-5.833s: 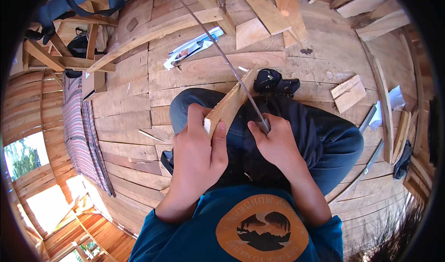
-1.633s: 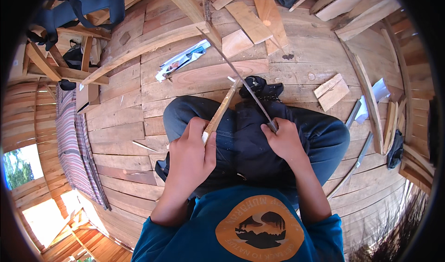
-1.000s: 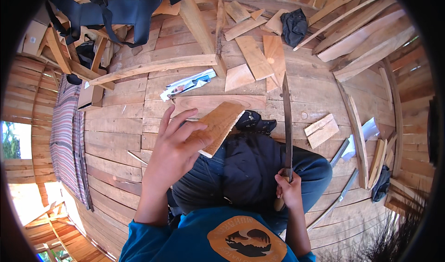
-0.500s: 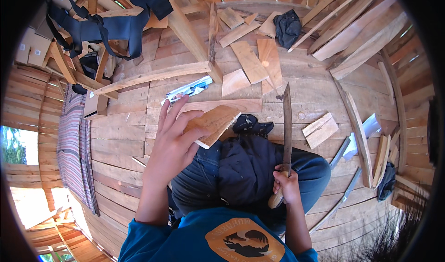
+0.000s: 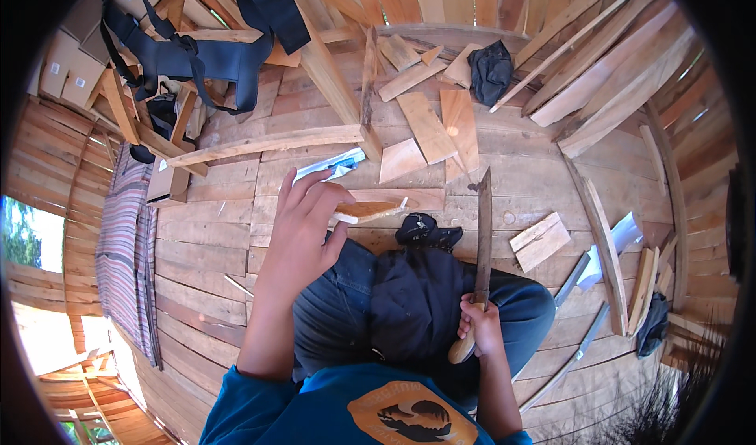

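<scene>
My left hand (image 5: 303, 228) is raised and holds a short flat piece of wood (image 5: 368, 209) by one end, seen nearly edge-on above my left knee. My right hand (image 5: 477, 328) rests low by my right thigh, closed around the pale wooden handle of a long machete (image 5: 483, 228) whose dark blade points straight up and away from me. The blade stands apart from the wood piece, to its right. I sit on a plank floor (image 5: 213, 264) in dark blue trousers, with a black shoe (image 5: 425, 231) ahead of me.
Several cut boards and offcuts (image 5: 429, 126) lie ahead. A small block (image 5: 540, 242) sits right of the blade. Long planks (image 5: 606, 83) lean at the far right, a black harness (image 5: 197, 51) hangs far left, a striped cloth (image 5: 126, 248) lies left.
My left hand lifted the wood piece away from the blade and turned it nearly edge-on. My right hand drew the machete back and stood it upright. My head tilted up, showing more floor ahead.
</scene>
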Action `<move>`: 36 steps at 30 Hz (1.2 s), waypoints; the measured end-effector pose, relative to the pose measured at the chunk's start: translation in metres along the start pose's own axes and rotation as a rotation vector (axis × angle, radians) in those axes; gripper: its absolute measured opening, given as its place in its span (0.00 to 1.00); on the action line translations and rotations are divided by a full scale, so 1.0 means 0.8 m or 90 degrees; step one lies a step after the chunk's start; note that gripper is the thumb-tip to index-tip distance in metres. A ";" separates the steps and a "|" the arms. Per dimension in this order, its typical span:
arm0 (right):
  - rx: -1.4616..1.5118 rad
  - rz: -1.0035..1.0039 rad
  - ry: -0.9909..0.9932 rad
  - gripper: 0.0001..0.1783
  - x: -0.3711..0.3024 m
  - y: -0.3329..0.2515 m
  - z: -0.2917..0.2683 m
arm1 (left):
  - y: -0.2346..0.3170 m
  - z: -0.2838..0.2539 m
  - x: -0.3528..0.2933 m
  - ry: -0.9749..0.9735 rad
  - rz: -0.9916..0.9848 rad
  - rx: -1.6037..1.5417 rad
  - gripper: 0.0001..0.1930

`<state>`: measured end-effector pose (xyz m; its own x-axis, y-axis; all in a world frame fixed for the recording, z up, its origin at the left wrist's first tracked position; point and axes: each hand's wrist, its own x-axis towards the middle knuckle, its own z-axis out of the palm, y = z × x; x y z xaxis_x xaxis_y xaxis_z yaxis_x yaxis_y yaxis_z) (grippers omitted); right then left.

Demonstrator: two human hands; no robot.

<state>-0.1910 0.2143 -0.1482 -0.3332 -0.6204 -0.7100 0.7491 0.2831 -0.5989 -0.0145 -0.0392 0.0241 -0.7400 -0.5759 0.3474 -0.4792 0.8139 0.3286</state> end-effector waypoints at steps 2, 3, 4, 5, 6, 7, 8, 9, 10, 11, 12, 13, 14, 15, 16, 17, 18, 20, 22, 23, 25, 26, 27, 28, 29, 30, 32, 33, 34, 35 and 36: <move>0.005 0.006 -0.004 0.14 0.001 -0.001 0.001 | -0.009 0.001 0.001 0.005 0.022 0.028 0.13; 0.007 0.007 -0.006 0.13 0.002 0.000 0.000 | -0.012 0.000 0.001 0.005 0.015 0.031 0.12; 0.009 0.009 -0.009 0.13 0.003 0.001 0.000 | -0.014 -0.001 0.001 0.005 0.007 0.033 0.11; 0.011 0.011 -0.012 0.13 0.004 0.003 0.000 | -0.015 -0.004 0.001 0.005 -0.001 0.037 0.10; 0.012 0.008 -0.010 0.13 0.004 0.003 -0.002 | -0.015 -0.004 0.003 0.018 -0.002 0.030 0.10; 0.012 0.005 -0.009 0.13 0.003 0.004 -0.004 | -0.015 -0.005 0.003 0.031 -0.003 0.023 0.10; 0.013 0.001 -0.008 0.12 0.003 0.002 -0.005 | -0.015 -0.005 0.005 0.044 -0.004 0.016 0.10; 0.012 0.001 -0.005 0.12 0.003 0.002 -0.003 | -0.017 -0.007 0.002 0.058 -0.022 0.009 0.10; 0.011 0.000 -0.002 0.12 0.002 0.001 -0.002 | -0.019 -0.008 0.000 0.072 -0.040 0.001 0.10; 0.010 -0.002 0.002 0.12 0.002 0.001 -0.002 | -0.022 -0.008 -0.002 0.087 -0.057 -0.007 0.10; 0.009 -0.001 -0.001 0.12 0.002 0.003 -0.001 | -0.026 -0.010 -0.005 0.090 -0.072 0.000 0.10; 0.009 0.000 -0.004 0.11 0.003 0.003 -0.001 | -0.032 -0.012 -0.007 0.093 -0.087 0.006 0.11; 0.009 0.000 -0.006 0.11 0.004 0.004 0.000 | -0.037 -0.015 -0.009 0.096 -0.101 0.012 0.11; 0.004 -0.002 -0.003 0.11 0.003 0.004 0.001 | -0.043 -0.013 -0.012 0.084 -0.129 -0.006 0.11; -0.001 -0.003 -0.001 0.11 0.002 0.003 0.002 | -0.050 -0.012 -0.014 0.072 -0.157 -0.024 0.10; -0.004 -0.005 0.002 0.11 0.001 0.003 0.003 | -0.055 -0.011 -0.017 0.060 -0.184 -0.042 0.10; -0.003 -0.004 0.005 0.11 0.001 0.003 0.003 | -0.058 -0.012 -0.018 0.068 -0.205 -0.055 0.10; 0.002 -0.003 0.010 0.11 0.002 0.003 0.003 | -0.065 -0.014 -0.021 0.083 -0.246 -0.080 0.09; 0.000 -0.007 0.007 0.11 0.003 0.005 0.001 | -0.086 -0.012 -0.030 0.149 -0.318 -0.265 0.08; 0.001 -0.010 0.005 0.11 0.003 0.005 0.001 | -0.096 -0.014 -0.034 0.180 -0.353 -0.357 0.07; 0.001 -0.013 0.008 0.11 0.001 0.005 0.000 | -0.112 -0.016 -0.041 0.225 -0.363 -0.445 0.07; 0.004 -0.014 0.009 0.11 0.000 0.005 0.000 | -0.117 -0.019 -0.044 0.246 -0.367 -0.487 0.06; 0.003 -0.018 0.010 0.11 -0.001 0.005 0.001 | -0.117 -0.020 -0.048 0.270 -0.392 -0.551 0.07; 0.002 -0.022 0.010 0.11 -0.001 0.004 0.002 | -0.124 -0.017 -0.054 0.300 -0.408 -0.595 0.08; -0.001 -0.022 0.006 0.11 0.000 0.005 0.004 | -0.138 -0.013 -0.069 0.333 -0.429 -0.634 0.10; -0.002 -0.022 0.005 0.11 0.002 0.006 0.004 | -0.155 -0.005 -0.086 0.364 -0.451 -0.675 0.11; -0.006 -0.018 0.004 0.11 0.004 0.009 0.002 | -0.178 0.012 -0.119 0.373 -0.540 -0.737 0.16; -0.005 -0.021 0.006 0.11 0.004 0.009 0.002 | -0.175 0.016 -0.125 0.369 -0.563 -0.767 0.16; -0.006 -0.025 0.009 0.11 0.002 0.008 0.002 | -0.171 0.020 -0.130 0.366 -0.586 -0.798 0.17; -0.007 -0.028 0.011 0.11 0.002 0.006 0.002 | -0.168 0.024 -0.136 0.342 -0.573 -0.811 0.18; -0.006 -0.033 0.011 0.11 0.002 0.007 0.002 | -0.163 0.026 -0.138 0.332 -0.573 -0.808 0.18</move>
<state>-0.1860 0.2137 -0.1519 -0.3812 -0.6217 -0.6842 0.7250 0.2582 -0.6386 0.1199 -0.0796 -0.0755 -0.0978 -0.9771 -0.1888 0.2232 -0.2064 0.9527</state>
